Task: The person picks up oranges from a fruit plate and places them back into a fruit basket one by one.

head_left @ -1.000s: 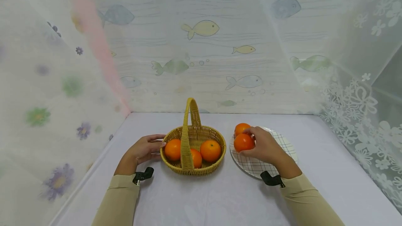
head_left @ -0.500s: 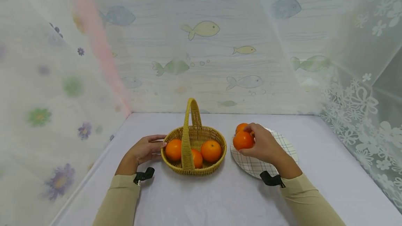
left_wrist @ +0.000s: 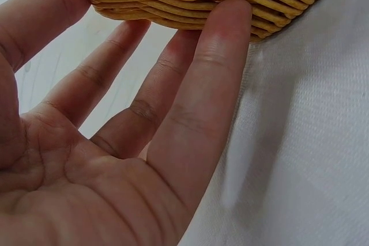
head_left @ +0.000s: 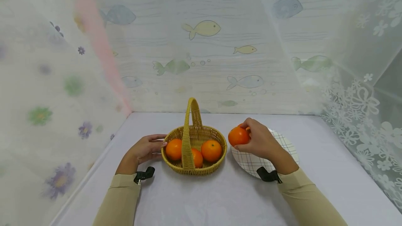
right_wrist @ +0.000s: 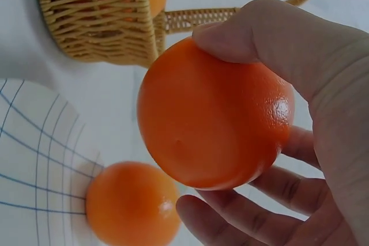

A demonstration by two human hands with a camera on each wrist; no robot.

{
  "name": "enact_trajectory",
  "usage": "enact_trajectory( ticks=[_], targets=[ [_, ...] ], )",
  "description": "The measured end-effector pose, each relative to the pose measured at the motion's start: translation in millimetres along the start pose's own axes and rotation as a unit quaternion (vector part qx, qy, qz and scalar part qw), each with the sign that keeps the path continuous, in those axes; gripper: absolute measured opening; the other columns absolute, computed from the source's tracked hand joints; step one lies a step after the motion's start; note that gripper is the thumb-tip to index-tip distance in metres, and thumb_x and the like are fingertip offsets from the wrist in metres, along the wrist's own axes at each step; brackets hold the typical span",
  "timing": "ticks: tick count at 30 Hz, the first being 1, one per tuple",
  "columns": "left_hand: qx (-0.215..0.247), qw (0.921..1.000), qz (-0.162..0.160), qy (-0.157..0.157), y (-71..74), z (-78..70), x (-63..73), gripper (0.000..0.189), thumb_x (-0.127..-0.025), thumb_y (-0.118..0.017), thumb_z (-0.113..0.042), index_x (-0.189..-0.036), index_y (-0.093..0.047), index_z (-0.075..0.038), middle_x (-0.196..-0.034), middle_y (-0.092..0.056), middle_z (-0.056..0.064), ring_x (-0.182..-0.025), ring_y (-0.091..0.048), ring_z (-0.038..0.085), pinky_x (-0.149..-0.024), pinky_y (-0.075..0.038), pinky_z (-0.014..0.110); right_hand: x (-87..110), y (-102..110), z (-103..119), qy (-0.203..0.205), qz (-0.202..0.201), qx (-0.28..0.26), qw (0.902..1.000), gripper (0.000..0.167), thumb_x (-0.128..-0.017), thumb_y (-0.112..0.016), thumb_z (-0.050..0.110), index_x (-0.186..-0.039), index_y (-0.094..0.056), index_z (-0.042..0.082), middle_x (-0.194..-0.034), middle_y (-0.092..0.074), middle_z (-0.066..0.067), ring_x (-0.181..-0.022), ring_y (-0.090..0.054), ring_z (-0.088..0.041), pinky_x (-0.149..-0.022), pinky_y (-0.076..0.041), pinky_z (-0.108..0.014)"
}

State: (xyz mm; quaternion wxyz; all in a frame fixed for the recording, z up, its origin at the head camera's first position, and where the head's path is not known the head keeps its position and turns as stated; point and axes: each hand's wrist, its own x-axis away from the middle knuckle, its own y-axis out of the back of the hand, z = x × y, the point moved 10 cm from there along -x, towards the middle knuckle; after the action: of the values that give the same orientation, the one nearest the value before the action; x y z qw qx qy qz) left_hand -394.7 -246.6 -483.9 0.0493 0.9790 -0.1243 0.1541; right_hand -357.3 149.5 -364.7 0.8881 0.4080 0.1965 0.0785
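An orange fruit (right_wrist: 216, 116) was gripped between the thumb and curled fingers of the right hand (head_left: 262, 140), held raised near the basket-side rim of a checked plate (head_left: 284, 145). A second fruit (right_wrist: 132, 205) was seen at the plate's edge in the right wrist view. Three more fruits (head_left: 211, 150) were contained in the wicker basket (head_left: 196, 172), its side touched by the extended fingers of the left hand (head_left: 144, 149). Plate and basket were supported by a white-covered counter (head_left: 201, 198), backed by a fish-printed curtain (head_left: 204, 86).
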Motion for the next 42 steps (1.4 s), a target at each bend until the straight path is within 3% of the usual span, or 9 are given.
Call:
enact_trajectory(
  ticks=[10, 26, 32, 38, 42],
  targets=[
    [0.004, 1.0000, -0.001, -0.004, -0.6, 1.1, -2.5, 0.065, -0.093, -0.079, -0.027, -0.150, -0.053, -0.009, -0.141, -0.062, 0.016, -0.113, -0.070, 0.028, -0.094, -0.061, 0.048, -6.8, 4, 14, 0.009, -0.008, 0.048, 0.9988, 0.062, -0.071, -0.095, 0.041, -0.117, -0.060, 0.019, -0.115, -0.073, -0.005, -0.101, -0.069, -0.025, -0.080, -0.060, -0.041],
    [0.008, 1.0000, 0.002, 0.002, 0.2, 1.9, -2.5, 0.063, -0.093, -0.079, -0.026, -0.149, -0.054, -0.010, -0.137, -0.065, 0.014, -0.112, -0.071, 0.028, -0.094, -0.061, 0.048, -20.6, -3, 32, 0.014, 0.005, 0.022, 0.9996, 0.063, -0.071, -0.095, 0.039, -0.119, -0.057, 0.020, -0.114, -0.074, -0.005, -0.105, -0.073, -0.024, -0.083, -0.062, -0.043],
    [0.005, 1.0000, 0.005, -0.002, 0.3, 2.1, -2.7, 0.068, -0.092, -0.080, -0.028, -0.150, -0.052, -0.008, -0.133, -0.068, 0.012, -0.110, -0.072, 0.026, -0.094, -0.061, 0.047, -28.9, -7, 42, 0.043, 0.006, 0.023, 0.9988, 0.061, -0.071, -0.095, 0.038, -0.118, -0.059, 0.021, -0.116, -0.071, 0.002, -0.103, -0.072, -0.021, -0.082, -0.062, -0.040],
    [0.009, 0.9999, 0.005, -0.005, 0.5, 1.9, -1.9, 0.068, -0.092, -0.080, -0.027, -0.151, -0.051, -0.007, -0.131, -0.069, 0.010, -0.109, -0.072, 0.025, -0.094, -0.061, 0.048, -37.0, -15, 52, 0.087, 0.014, 0.052, 0.9948, 0.064, -0.072, -0.095, 0.036, -0.127, -0.066, 0.018, -0.123, -0.069, 0.004, -0.101, -0.069, -0.019, -0.086, -0.060, -0.038],
    [0.009, 0.9999, 0.006, -0.006, 0.1, 1.4, -1.7, 0.068, -0.093, -0.079, -0.027, -0.151, -0.051, -0.007, -0.131, -0.069, 0.010, -0.109, -0.072, 0.025, -0.094, -0.061, 0.048, -41.7, -20, 55, 0.088, 0.024, 0.065, 0.9937, 0.062, -0.074, -0.093, 0.034, -0.126, -0.066, 0.017, -0.123, -0.069, 0.003, -0.102, -0.067, -0.019, -0.087, -0.059, -0.038]
  ],
)
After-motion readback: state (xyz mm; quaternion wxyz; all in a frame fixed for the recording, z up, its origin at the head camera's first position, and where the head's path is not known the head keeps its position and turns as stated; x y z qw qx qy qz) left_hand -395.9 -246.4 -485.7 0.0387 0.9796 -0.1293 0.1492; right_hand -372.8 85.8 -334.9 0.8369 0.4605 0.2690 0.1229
